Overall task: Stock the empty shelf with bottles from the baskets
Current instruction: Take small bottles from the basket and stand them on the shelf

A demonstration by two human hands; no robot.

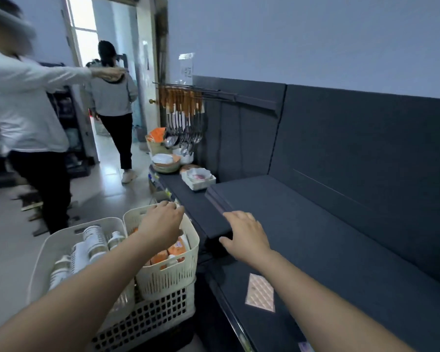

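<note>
Two cream baskets sit side by side on a slatted crate at lower left. The left basket [61, 240] holds several white bottles [94, 241] lying down. The right basket [188, 260] holds orange-labelled bottles [177, 250]. My left hand [160, 224] reaches down into the right basket, fingers curled; what they touch is hidden. My right hand [244, 235] hovers, fingers apart and holding nothing, over the near left corner of the dark empty shelf [328, 237].
A small patterned tag [261, 293] lies on the shelf near me. Farther along the shelf stand white dishes [200, 177], bowls and hanging ladles [183, 123]. Two people stand at left on the floor, one walking out the doorway.
</note>
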